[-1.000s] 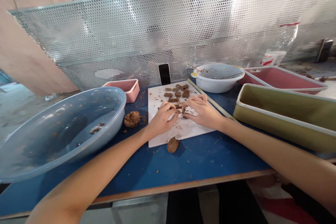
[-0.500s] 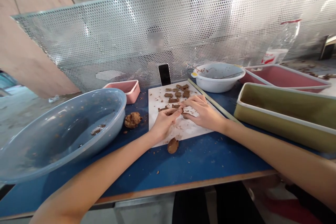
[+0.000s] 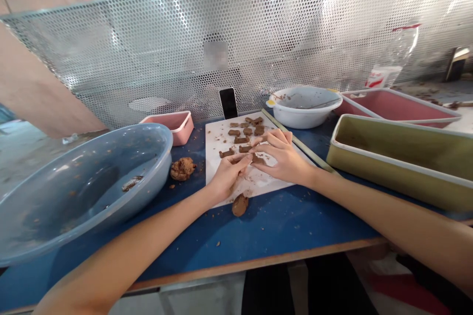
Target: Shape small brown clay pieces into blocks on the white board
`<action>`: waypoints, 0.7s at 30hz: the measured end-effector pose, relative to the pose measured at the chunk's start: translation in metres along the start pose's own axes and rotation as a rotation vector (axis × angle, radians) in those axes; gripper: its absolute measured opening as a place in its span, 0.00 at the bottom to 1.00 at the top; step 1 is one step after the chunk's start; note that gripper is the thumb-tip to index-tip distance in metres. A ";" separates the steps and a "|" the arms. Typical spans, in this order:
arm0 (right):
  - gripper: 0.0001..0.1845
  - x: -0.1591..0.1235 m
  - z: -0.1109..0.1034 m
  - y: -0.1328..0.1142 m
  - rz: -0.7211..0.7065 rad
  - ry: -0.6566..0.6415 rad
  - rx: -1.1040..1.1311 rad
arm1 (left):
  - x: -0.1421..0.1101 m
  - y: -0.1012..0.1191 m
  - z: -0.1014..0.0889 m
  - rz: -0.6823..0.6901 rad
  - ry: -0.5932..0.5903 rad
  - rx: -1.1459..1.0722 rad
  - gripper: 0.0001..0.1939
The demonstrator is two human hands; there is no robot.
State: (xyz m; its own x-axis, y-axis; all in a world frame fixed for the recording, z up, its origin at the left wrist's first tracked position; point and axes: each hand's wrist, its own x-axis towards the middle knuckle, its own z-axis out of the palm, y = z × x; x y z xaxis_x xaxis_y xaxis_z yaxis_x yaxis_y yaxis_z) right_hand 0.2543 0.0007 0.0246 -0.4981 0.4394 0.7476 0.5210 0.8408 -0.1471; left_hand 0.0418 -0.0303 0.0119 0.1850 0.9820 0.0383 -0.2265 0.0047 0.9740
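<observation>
**Blue table [image 3: 281, 224], perforated screen [image 3: 148, 54]: 2 bare hands over brown clay-like pieces [image 3: 241, 140]**

I read the white board [image 3: 213, 172] as a clock, 12 toward the screen. Near its centre the left hand [image 3: 229, 176] has its thumb pressed close to its fingers; I cannot tell whether anything is pinched there. The right hand [image 3: 278, 155] arches over from 3, thumb parted from fingers, with a flat brown piece [image 3: 259, 159] showing in the gap; whether it is gripped or merely lies there, I cannot tell. The other clay-like pieces lie from the centre up to 12.

Off the board, the blue basin [image 3: 165, 157] at 9 has dark residue [image 3: 132, 183] on its bottom, and a rough lump [image 3: 183, 169] sits just beside it. A small pink container [image 3: 185, 129] stands at 11. The white basin [image 3: 303, 117] at 1 carries brown smears and a thin stick [image 3: 321, 105]. A larger pink tray [image 3: 406, 108] is at 2, an olive trough [image 3: 391, 170] at 3. A smooth lump [image 3: 240, 204] rests at 6, at the board's edge.
</observation>
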 end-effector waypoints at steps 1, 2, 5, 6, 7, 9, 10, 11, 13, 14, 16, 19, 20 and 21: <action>0.08 0.000 0.000 0.000 -0.007 0.015 0.003 | 0.000 0.000 0.000 0.002 0.002 -0.004 0.26; 0.08 0.000 0.000 0.000 -0.009 0.025 0.006 | 0.000 0.000 0.000 0.002 0.000 -0.004 0.26; 0.10 0.000 -0.002 0.001 -0.001 0.024 0.017 | -0.001 0.002 0.001 0.005 -0.005 -0.005 0.26; 0.11 0.000 -0.002 0.001 0.001 0.021 0.025 | -0.001 0.003 0.002 0.007 -0.007 -0.005 0.26; 0.11 0.000 -0.002 0.001 0.004 0.020 0.033 | -0.002 0.003 0.002 0.008 -0.007 -0.003 0.26; 0.09 -0.001 -0.002 0.001 0.012 0.029 0.047 | -0.002 0.004 0.002 0.011 -0.005 0.004 0.26; 0.08 -0.001 -0.001 0.001 0.017 0.033 0.051 | -0.002 0.004 0.002 0.010 -0.006 0.008 0.26; 0.08 -0.001 0.000 0.001 0.021 0.036 0.054 | -0.002 0.004 0.002 0.011 -0.007 0.011 0.26; 0.07 -0.001 0.001 0.001 0.016 0.046 0.055 | -0.002 0.004 0.002 0.012 -0.009 0.013 0.26; 0.07 -0.001 0.002 0.001 0.007 0.057 0.057 | -0.002 0.004 0.002 0.015 -0.009 0.014 0.26; 0.07 -0.001 0.003 0.000 -0.015 0.084 0.059 | -0.002 0.003 0.001 0.017 -0.008 0.018 0.27; 0.06 0.000 0.003 0.000 -0.033 0.105 0.067 | -0.002 0.002 0.000 0.013 -0.008 0.022 0.26; 0.06 0.000 0.003 0.000 -0.032 0.102 0.068 | -0.002 0.002 0.000 0.011 -0.007 0.022 0.26; 0.05 0.000 0.002 0.001 -0.028 0.095 0.065 | -0.002 0.001 -0.001 0.010 -0.006 0.021 0.26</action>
State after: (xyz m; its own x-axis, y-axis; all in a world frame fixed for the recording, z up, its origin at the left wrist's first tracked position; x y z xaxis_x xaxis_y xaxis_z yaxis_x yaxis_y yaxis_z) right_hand 0.2530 0.0019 0.0228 -0.4427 0.3860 0.8093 0.4600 0.8725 -0.1645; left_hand 0.0407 -0.0317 0.0127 0.1890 0.9808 0.0491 -0.2079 -0.0089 0.9781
